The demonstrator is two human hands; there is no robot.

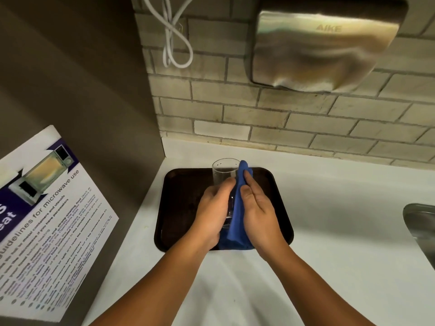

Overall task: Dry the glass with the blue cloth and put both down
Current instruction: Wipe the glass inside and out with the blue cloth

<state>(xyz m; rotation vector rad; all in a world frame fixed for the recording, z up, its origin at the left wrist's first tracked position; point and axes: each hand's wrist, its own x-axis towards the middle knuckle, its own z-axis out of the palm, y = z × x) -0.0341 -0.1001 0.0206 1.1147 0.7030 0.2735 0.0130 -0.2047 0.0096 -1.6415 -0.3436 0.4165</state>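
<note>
A clear drinking glass (223, 171) is held above a dark brown tray (181, 196), its open rim pointing away from me. My left hand (211, 208) grips the glass around its lower half. A blue cloth (236, 222) lies along the right side of the glass. My right hand (256, 208) presses this cloth against the glass, fingers stretched toward the rim. The cloth's lower end hangs down below both hands over the tray's near edge. The base of the glass is hidden between my palms.
The tray rests on a white counter (329, 208). A grey cabinet side with a microwave guidelines poster (51, 220) stands at left. A steel hand dryer (324, 43) and a white cable (174, 38) hang on the tiled wall. A steel sink (421, 227) edge shows at right.
</note>
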